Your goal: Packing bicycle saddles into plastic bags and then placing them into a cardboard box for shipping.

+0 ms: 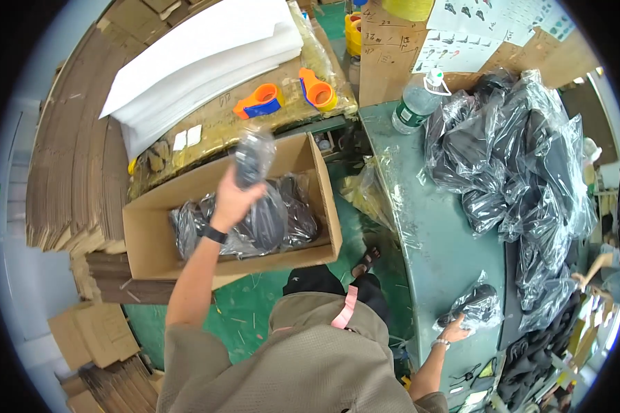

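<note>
My left hand (234, 199) is raised over an open cardboard box (327, 206), closed around a black item in a clear plastic bag (255, 155). Motion blurs that item, and its exact kind does not show. Inside the box lie several more black items in clear bags (265, 227), partly covered by my left hand and forearm. Out to the right, my right hand (453, 332) grips the near-left edge of another bagged black item (481, 306) on the green table (441, 255). Its fingers are partly hidden by the plastic.
Bagged black goods (517, 158) are heaped on the table's far right, beside a plastic bottle (417, 103). Two orange tape dispensers (262, 102) and white sheets (207, 62) lie beyond the box. Flattened cardboard (76, 151) is stacked at left. Another person's arm (592, 268) shows at far right.
</note>
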`<state>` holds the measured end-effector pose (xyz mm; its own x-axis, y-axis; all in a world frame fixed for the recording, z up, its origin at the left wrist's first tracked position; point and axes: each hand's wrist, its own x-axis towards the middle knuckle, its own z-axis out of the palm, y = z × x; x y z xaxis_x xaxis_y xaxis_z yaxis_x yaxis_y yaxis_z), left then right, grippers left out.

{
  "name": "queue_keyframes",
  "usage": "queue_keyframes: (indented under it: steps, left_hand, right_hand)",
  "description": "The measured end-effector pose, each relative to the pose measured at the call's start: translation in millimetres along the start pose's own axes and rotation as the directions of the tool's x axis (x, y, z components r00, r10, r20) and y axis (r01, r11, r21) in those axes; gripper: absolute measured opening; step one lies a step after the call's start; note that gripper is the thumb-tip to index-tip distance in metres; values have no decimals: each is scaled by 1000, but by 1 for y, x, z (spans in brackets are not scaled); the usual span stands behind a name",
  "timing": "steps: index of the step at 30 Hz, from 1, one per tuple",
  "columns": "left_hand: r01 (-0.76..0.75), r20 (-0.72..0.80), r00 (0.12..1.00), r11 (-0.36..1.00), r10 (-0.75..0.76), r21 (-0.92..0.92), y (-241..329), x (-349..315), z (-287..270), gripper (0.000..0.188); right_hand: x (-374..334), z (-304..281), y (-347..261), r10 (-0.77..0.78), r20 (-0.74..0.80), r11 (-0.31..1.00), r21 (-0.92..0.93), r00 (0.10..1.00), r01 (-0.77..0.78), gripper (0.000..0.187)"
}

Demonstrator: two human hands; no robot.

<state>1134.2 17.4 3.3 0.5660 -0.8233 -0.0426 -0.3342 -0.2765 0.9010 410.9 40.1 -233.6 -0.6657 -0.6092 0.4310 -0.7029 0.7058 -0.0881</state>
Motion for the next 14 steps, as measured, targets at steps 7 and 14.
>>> queue_keyframes:
  steps: [7,14]
  left_hand:
    - [-901,894,270,421,357,104,-124,3,93,30]
    - [-961,724,240,264,646,84,-234,1,162,14]
  right_hand:
    - [-90,-91,-59,-60,515,814,521,855,-257,31]
    - [-174,-317,-327,-767,249,508,799,592,322,29]
